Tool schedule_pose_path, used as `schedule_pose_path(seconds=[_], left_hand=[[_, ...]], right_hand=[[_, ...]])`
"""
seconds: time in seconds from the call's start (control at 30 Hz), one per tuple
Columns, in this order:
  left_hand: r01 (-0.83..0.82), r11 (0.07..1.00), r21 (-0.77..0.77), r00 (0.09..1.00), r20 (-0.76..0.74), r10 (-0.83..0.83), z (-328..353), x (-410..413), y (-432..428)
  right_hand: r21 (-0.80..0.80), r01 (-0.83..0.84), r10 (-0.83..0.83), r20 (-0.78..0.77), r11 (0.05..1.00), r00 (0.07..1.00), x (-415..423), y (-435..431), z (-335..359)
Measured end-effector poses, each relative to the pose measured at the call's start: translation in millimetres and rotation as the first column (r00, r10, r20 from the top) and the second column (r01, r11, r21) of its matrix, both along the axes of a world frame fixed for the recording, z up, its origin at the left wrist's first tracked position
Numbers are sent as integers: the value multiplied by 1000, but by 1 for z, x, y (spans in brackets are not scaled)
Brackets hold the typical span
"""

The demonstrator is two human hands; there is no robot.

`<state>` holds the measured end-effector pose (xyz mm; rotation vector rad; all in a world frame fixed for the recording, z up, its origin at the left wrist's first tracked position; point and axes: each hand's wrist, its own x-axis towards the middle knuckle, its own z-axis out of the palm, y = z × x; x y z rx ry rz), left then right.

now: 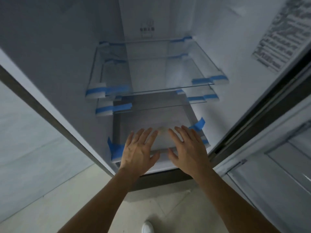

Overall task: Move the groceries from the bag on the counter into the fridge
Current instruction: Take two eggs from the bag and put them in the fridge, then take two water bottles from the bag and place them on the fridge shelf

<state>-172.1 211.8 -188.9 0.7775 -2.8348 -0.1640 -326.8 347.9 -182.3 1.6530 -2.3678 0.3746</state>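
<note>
left hand [139, 148] and right hand [186, 147] spread flat, holding nothing, over the taped bottom drawer [151, 118] at lower centre of the fridge [67, 64]; next move is probably pulling it open.

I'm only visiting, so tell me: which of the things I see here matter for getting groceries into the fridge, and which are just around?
Part of the job: fridge, its glass shelves, bottom tray, left hand and right hand spread open over it, a pale blurred item between them.
Just there: blue tape, printed sheet, white shoe, floor tiles.
</note>
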Motion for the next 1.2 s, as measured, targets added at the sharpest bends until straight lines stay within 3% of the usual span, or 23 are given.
schedule_pose_path(seconds=[0.4,0.67,0.83,1.0,1.2], left_hand=[[248,966,-65,968,-17,-250,10,-26,65],[472,881,-47,878,-72,-474,28,-45,149],[598,801,-40,797,-83,-599,39,-45,219],[746,664,-45,658,-104,-746,36,-43,290],[924,383,1,381,-120,-917,33,-31,379]], right_hand=[[-22,294,-294,-20,956,956,21,96,12],[-67,526,-527,-8,848,850,47,203,27],[-15,671,-670,38,741,741,79,278,26],[-21,786,-784,58,618,618,124,348,30],[38,953,-953,55,301,299,188,422,31]])
